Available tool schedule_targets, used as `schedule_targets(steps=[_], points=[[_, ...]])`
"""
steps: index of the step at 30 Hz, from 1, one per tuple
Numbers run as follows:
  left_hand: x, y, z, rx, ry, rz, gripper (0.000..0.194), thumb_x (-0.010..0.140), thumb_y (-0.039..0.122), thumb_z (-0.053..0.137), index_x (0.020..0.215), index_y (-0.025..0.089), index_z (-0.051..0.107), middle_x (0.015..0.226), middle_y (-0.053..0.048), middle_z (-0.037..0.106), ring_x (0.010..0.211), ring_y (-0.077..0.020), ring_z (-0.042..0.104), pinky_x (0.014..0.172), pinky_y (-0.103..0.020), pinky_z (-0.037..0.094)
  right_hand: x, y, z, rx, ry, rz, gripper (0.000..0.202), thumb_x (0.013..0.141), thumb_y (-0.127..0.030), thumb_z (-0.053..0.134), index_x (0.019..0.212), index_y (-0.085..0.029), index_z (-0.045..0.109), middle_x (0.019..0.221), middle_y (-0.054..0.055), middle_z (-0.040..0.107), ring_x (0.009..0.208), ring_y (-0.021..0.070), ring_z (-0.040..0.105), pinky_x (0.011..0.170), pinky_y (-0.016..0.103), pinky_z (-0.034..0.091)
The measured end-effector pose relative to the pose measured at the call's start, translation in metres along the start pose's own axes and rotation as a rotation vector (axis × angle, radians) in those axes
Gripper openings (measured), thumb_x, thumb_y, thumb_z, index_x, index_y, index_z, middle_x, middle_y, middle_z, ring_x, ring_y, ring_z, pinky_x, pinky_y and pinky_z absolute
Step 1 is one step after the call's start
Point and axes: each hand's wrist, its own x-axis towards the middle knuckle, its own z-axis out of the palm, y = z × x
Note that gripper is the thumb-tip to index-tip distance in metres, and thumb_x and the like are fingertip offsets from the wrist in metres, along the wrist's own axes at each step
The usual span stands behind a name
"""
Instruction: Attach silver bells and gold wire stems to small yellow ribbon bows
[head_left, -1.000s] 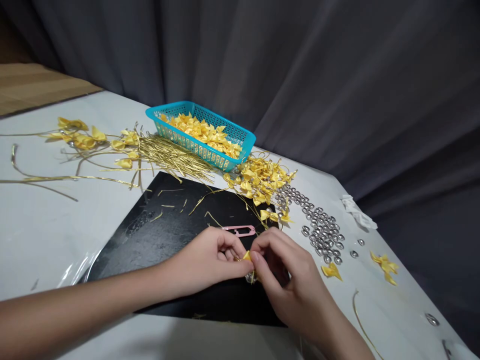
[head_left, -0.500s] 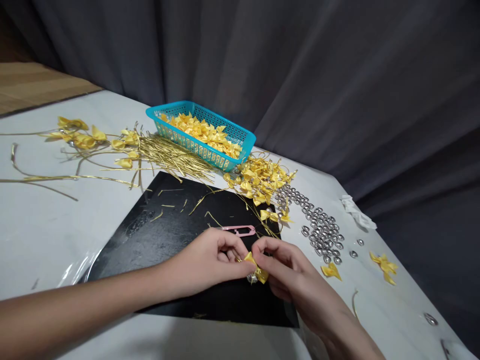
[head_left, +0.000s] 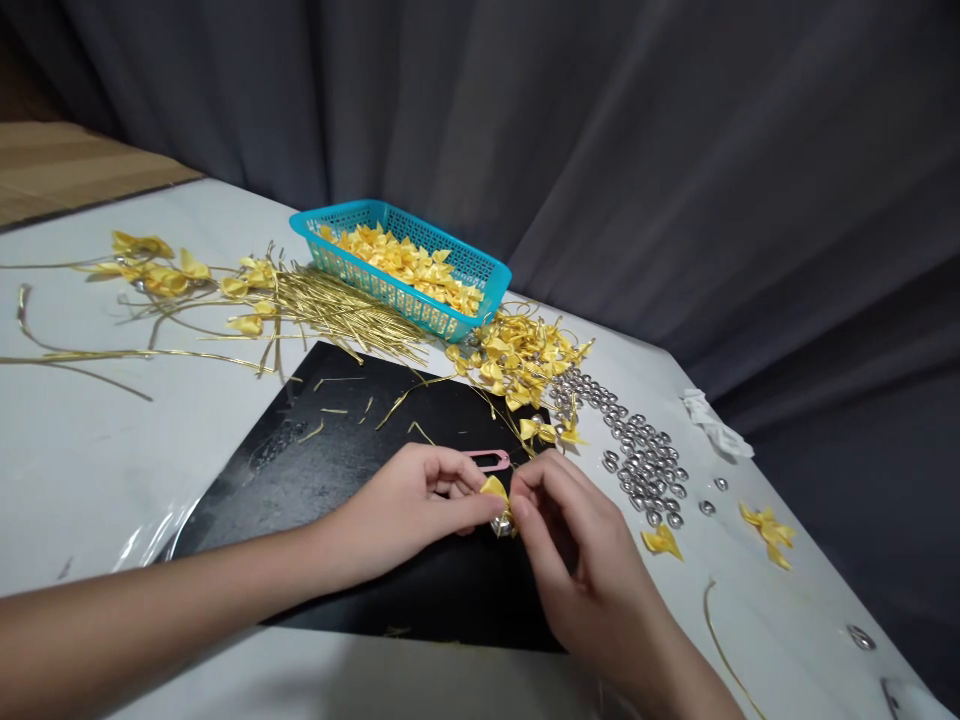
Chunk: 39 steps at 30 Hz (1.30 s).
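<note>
Over the black board (head_left: 420, 610), a yellow ribbon bow (head_left: 495, 490) with a silver bead (head_left: 502, 524) against it is held between both hands. My left hand (head_left: 427, 500) pinches the bow's left side with thumb and forefinger, the other fingers curled in. My right hand (head_left: 577, 530) closes thumb and forefinger at the bow's right side, hiding much of it. Whether gold cord is also in the pinch I cannot tell. Just behind the hands a pink snips-like tool (head_left: 489, 460) lies on the board, partly covered by my left hand.
A blue basket (head_left: 307, 222) of yellow bows stands at the back. Gold cords (head_left: 349, 315) lie before it. Finished-looking bows with cords (head_left: 529, 355) are heaped beside it. Silver beads (head_left: 649, 465) spread to the right, near a crumpled white tissue (head_left: 716, 425). More corded bows (head_left: 161, 275) lie left.
Both hands have moved slightly up and away from me with the bow. My right hand has turned and now covers the bow's right side. More of the silver bead shows.
</note>
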Motion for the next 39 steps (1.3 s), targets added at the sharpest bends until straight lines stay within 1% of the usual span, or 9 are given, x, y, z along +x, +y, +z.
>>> schedule_targets(steps=[2, 6, 11, 19, 27, 31, 34, 37, 39], points=[[0.000, 0.000, 0.000, -0.032, 0.003, -0.008, 0.016, 0.069, 0.028, 0.067, 0.066, 0.013, 0.061, 0.060, 0.004, 0.057, 0.057, -0.0079, 0.048, 0.059, -0.020, 0.038, -0.001, 0.001, 0.001, -0.053, 0.015, -0.074, 0.015, 0.086, -0.012, 0.039, 0.074, -0.019, 0.043, 0.072, 0.001, 0.047, 0.061, 0.0116, 0.044, 0.055, 0.023, 0.035], [-0.002, 0.002, 0.000, -0.075, 0.016, -0.011, 0.016, 0.068, 0.027, 0.069, 0.065, 0.013, 0.061, 0.062, 0.003, 0.058, 0.058, -0.0082, 0.049, 0.060, -0.021, 0.039, -0.003, 0.003, 0.001, -0.111, 0.015, -0.116, 0.014, 0.086, -0.011, 0.038, 0.076, -0.020, 0.043, 0.075, 0.002, 0.048, 0.060, 0.0117, 0.046, 0.054, 0.024, 0.036], [-0.003, 0.005, 0.001, -0.093, 0.024, -0.009, 0.017, 0.066, 0.027, 0.070, 0.062, 0.013, 0.061, 0.062, 0.003, 0.058, 0.057, -0.0081, 0.049, 0.060, -0.022, 0.041, -0.002, 0.005, 0.000, -0.197, 0.019, -0.211, 0.014, 0.086, -0.009, 0.037, 0.079, -0.020, 0.044, 0.075, 0.003, 0.049, 0.061, 0.0132, 0.050, 0.054, 0.025, 0.039], [0.000, 0.001, -0.002, -0.150, 0.037, 0.013, 0.016, 0.068, 0.026, 0.070, 0.067, 0.012, 0.062, 0.064, 0.003, 0.061, 0.057, -0.0066, 0.050, 0.060, -0.019, 0.041, -0.003, 0.006, 0.002, -0.284, 0.069, -0.283, 0.014, 0.086, -0.009, 0.037, 0.082, -0.019, 0.046, 0.075, 0.004, 0.051, 0.064, 0.0146, 0.054, 0.054, 0.025, 0.042], [-0.001, 0.001, -0.002, -0.144, 0.080, 0.004, 0.016, 0.067, 0.027, 0.070, 0.066, 0.012, 0.064, 0.063, 0.003, 0.061, 0.056, -0.0065, 0.049, 0.059, -0.020, 0.041, -0.002, 0.004, 0.005, -0.239, 0.052, -0.259, 0.016, 0.086, -0.008, 0.036, 0.082, -0.018, 0.047, 0.077, 0.005, 0.051, 0.067, 0.0151, 0.055, 0.058, 0.026, 0.044], [-0.001, 0.003, -0.001, -0.149, 0.095, 0.014, 0.015, 0.068, 0.026, 0.068, 0.064, 0.012, 0.064, 0.059, 0.003, 0.060, 0.053, -0.0061, 0.048, 0.057, -0.019, 0.040, -0.003, 0.004, 0.010, -0.178, 0.115, -0.210, 0.015, 0.085, -0.008, 0.038, 0.079, -0.020, 0.046, 0.076, 0.004, 0.050, 0.064, 0.0142, 0.052, 0.057, 0.025, 0.042], [0.000, 0.004, 0.000, -0.155, 0.137, 0.013, 0.014, 0.066, 0.023, 0.068, 0.060, 0.012, 0.062, 0.054, 0.004, 0.058, 0.051, -0.0059, 0.046, 0.054, -0.018, 0.039, -0.004, 0.003, 0.016, -0.121, 0.170, -0.180, 0.015, 0.085, -0.007, 0.039, 0.077, -0.020, 0.045, 0.075, 0.003, 0.050, 0.063, 0.0136, 0.051, 0.057, 0.025, 0.042], [0.000, 0.005, 0.001, -0.153, 0.163, 0.021, 0.011, 0.064, 0.020, 0.068, 0.058, 0.012, 0.062, 0.050, 0.005, 0.055, 0.051, -0.0059, 0.045, 0.053, -0.017, 0.037, -0.004, 0.001, 0.020, -0.080, 0.176, -0.210, 0.015, 0.084, -0.006, 0.041, 0.081, -0.020, 0.048, 0.077, 0.003, 0.051, 0.070, 0.0142, 0.053, 0.059, 0.024, 0.043], [0.000, 0.003, 0.000, -0.154, 0.160, 0.021, 0.012, 0.065, 0.022, 0.068, 0.060, 0.013, 0.063, 0.054, 0.004, 0.057, 0.053, -0.0068, 0.048, 0.055, -0.018, 0.038, -0.004, 0.002, 0.021, -0.091, 0.184, -0.240, 0.012, 0.082, -0.009, 0.048, 0.086, -0.020, 0.050, 0.078, 0.003, 0.053, 0.072, 0.0146, 0.055, 0.057, 0.024, 0.043]])
